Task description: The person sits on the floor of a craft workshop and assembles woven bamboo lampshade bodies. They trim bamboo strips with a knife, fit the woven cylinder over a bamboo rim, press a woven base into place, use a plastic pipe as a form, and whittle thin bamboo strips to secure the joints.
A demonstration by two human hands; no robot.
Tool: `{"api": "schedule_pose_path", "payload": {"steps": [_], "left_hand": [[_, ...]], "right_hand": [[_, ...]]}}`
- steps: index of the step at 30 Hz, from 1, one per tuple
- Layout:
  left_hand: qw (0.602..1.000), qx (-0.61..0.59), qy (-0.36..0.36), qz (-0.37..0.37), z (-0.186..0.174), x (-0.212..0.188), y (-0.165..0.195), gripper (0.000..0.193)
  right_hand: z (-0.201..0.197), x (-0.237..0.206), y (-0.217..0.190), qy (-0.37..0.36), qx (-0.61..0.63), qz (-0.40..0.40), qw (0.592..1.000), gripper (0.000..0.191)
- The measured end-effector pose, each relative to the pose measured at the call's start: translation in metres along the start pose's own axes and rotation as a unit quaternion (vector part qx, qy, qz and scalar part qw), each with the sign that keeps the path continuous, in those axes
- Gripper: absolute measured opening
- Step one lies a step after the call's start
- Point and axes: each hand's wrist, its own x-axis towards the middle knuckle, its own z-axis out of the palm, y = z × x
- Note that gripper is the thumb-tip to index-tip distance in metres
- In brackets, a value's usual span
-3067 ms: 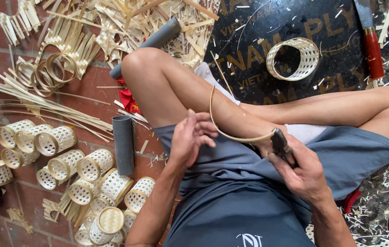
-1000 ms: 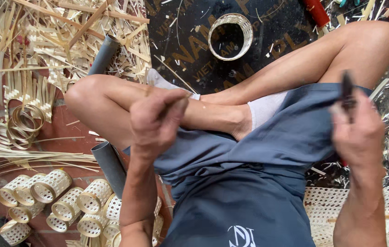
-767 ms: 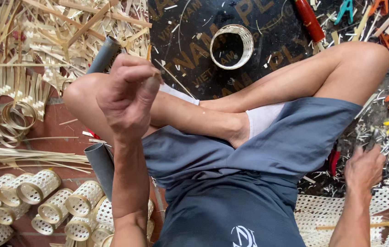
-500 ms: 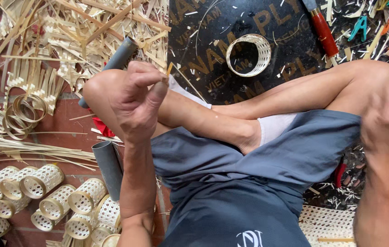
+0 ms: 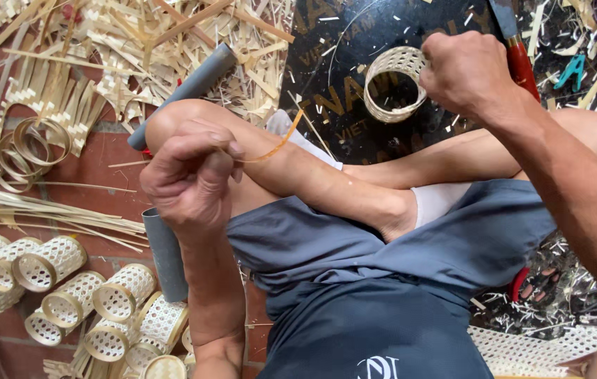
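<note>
Item: thin bamboo strip (image 5: 274,147), curved, pinched in the left hand (image 5: 189,175) above the bent knee; far end free.
Right hand (image 5: 467,70): fisted well apart over the dark board (image 5: 355,112), beside the woven ring (image 5: 395,83); contents not discernible.
Near it: red-handled knife (image 5: 520,60). On the brick floor (image 5: 112,151): grey tube (image 5: 165,256), finished woven rings (image 5: 67,295), offcuts.
Risks, as judged: the slender strip may kink or snap if bent tighter; splinters against bare skin; a blade close to the fist.
</note>
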Motion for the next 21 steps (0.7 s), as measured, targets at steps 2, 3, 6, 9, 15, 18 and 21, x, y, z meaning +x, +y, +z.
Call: {"api": "schedule_pose_path", "payload": {"steps": [2, 3, 6, 9, 15, 18, 21], "left_hand": [[0.999, -0.033, -0.005, -0.01, -0.003, 0.002, -0.004, 0.017], [0.999, -0.036, -0.011, -0.011, -0.002, 0.004, -0.007, 0.018], [0.999, -0.034, -0.033, -0.002, 0.005, 0.009, -0.013, 0.017], [0.997, -0.056, -0.05, 0.0, 0.013, 0.015, -0.015, 0.017], [0.988, -0.147, -0.054, -0.013, 0.016, 0.018, -0.024, 0.018], [0.983, -0.173, -0.049, -0.032, 0.016, 0.018, -0.033, 0.019], [0.977, -0.199, -0.057, -0.048, 0.023, 0.018, -0.043, 0.02]], "right_hand": [[0.01, -0.023, 0.001, 0.06, 0.125, 0.102, 0.985, 0.019], [0.016, -0.033, -0.002, 0.093, 0.188, 0.137, 0.968, 0.02], [0.033, -0.057, -0.023, 0.125, 0.436, 0.294, 0.842, 0.018], [0.045, -0.068, -0.04, 0.151, 0.561, 0.351, 0.735, 0.015], [0.058, -0.079, -0.039, 0.186, 0.569, 0.312, 0.738, 0.014], [0.058, -0.082, -0.03, 0.164, 0.565, 0.301, 0.751, 0.016], [0.048, -0.093, -0.024, 0.211, 0.561, 0.281, 0.75, 0.016]]}}
